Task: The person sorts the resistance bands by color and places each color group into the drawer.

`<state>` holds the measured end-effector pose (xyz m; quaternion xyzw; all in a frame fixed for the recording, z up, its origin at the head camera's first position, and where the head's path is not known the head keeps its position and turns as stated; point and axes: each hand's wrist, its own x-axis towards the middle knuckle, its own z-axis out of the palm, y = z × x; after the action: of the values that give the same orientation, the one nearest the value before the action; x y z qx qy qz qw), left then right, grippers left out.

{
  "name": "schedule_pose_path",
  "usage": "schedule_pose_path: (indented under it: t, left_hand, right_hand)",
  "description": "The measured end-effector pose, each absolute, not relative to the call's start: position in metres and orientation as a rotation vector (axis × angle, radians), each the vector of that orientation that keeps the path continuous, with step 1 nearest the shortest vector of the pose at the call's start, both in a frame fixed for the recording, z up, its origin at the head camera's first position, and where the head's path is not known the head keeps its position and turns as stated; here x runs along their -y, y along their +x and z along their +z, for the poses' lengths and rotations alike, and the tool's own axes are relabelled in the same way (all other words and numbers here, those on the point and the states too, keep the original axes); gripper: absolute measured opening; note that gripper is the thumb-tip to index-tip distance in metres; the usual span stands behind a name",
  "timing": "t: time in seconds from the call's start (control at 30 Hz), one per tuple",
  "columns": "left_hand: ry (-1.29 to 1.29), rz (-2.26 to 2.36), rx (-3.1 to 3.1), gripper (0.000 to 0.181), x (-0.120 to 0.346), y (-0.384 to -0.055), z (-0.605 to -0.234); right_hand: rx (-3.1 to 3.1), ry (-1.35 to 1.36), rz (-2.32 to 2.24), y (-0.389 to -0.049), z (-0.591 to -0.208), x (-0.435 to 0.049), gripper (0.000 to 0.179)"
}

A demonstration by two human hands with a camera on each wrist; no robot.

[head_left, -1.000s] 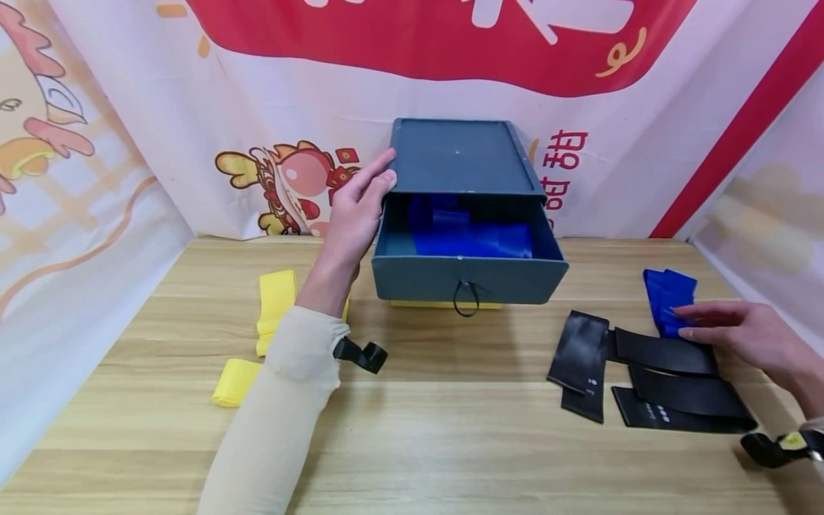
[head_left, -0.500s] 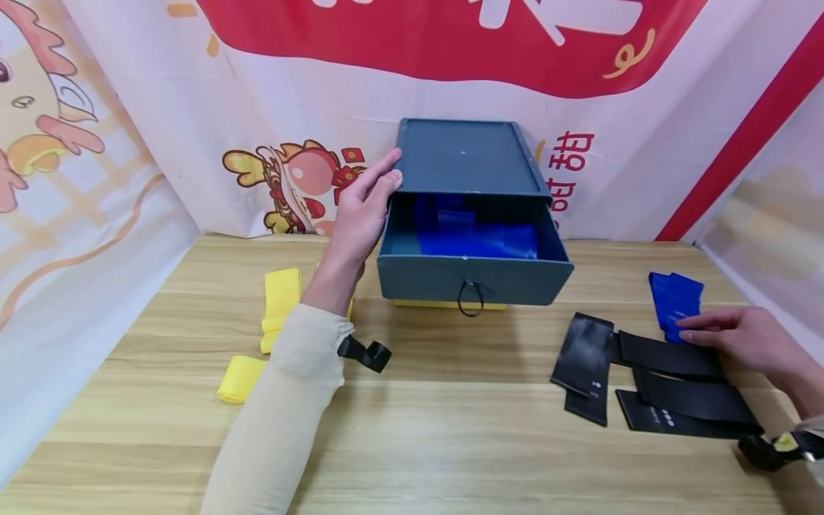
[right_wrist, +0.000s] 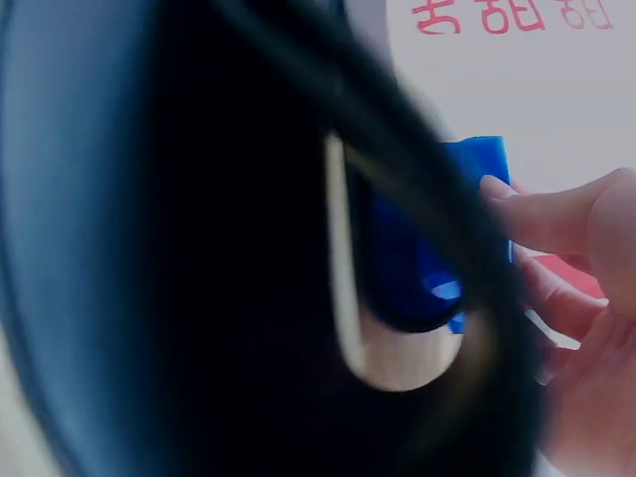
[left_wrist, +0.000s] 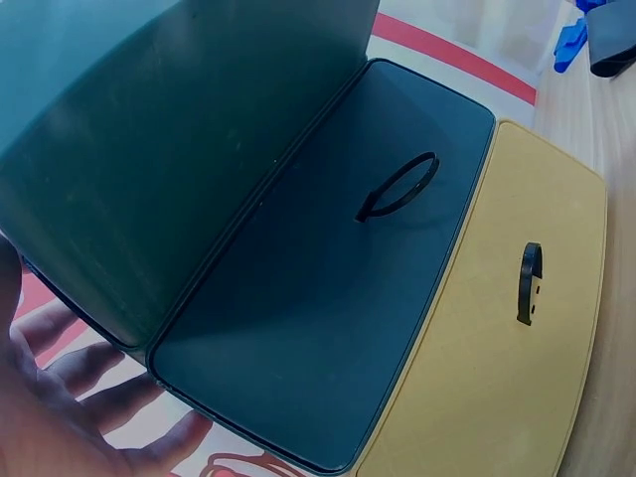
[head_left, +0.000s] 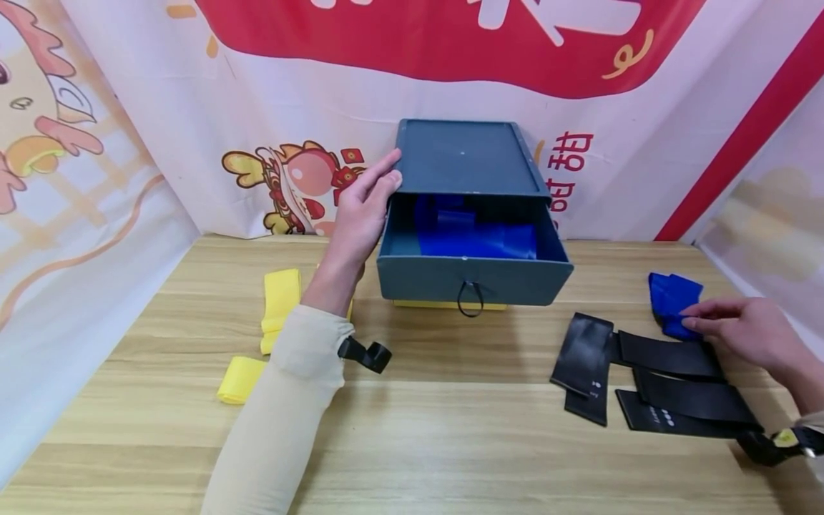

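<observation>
A dark blue-green drawer box point(head_left: 473, 157) has its top drawer point(head_left: 473, 280) pulled out, with blue resistance bands point(head_left: 496, 241) inside. My left hand point(head_left: 362, 214) rests against the box's left side, thumb at the upper edge; in the left wrist view its fingers point(left_wrist: 119, 402) are spread along the side. Over at the right, my right hand point(head_left: 749, 330) pinches the near end of a folded blue resistance band point(head_left: 674, 295) between thumb and fingers. The right wrist view shows this blue band point(right_wrist: 487, 159) at the thumb tip, partly covered by a blurred dark shape.
Black bands point(head_left: 672, 354) with printed marks lie just in front of the right hand. Yellow bands point(head_left: 281, 300) lie left of the box, partly behind the left forearm. Below the pulled-out drawer are a closed dark drawer point(left_wrist: 318, 288) and a yellow drawer point(left_wrist: 497, 328).
The right hand's fingers have closed on the blue band's near end, which has bunched up. The view shifted slightly at first. The left hand stays at the box's side.
</observation>
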<state>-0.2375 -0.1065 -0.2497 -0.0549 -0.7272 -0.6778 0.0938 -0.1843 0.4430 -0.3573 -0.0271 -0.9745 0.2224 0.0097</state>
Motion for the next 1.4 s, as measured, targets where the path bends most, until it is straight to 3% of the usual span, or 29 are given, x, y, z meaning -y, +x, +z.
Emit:
schedule_pose_path:
  t: [0.67,0.97,1.4]
  left_hand:
    - [-0.168,-2.014,2.161,0.043,0.107,-0.235,-0.251]
    - [-0.177,-2.004,2.158,0.044,0.105,-0.238,-0.25]
    - [-0.157,-2.011,2.168,0.043,0.106,-0.238,-0.249]
  right_hand:
    - [2.716,-0.091,0.87,-0.183,-0.309,-0.39,0.044]
    - [2.609,-0.059,0.979,-0.177,-0.286,-0.362,0.036]
    - [2.542,-0.054,1.21,-0.179,-0.258,-0.324,0.04]
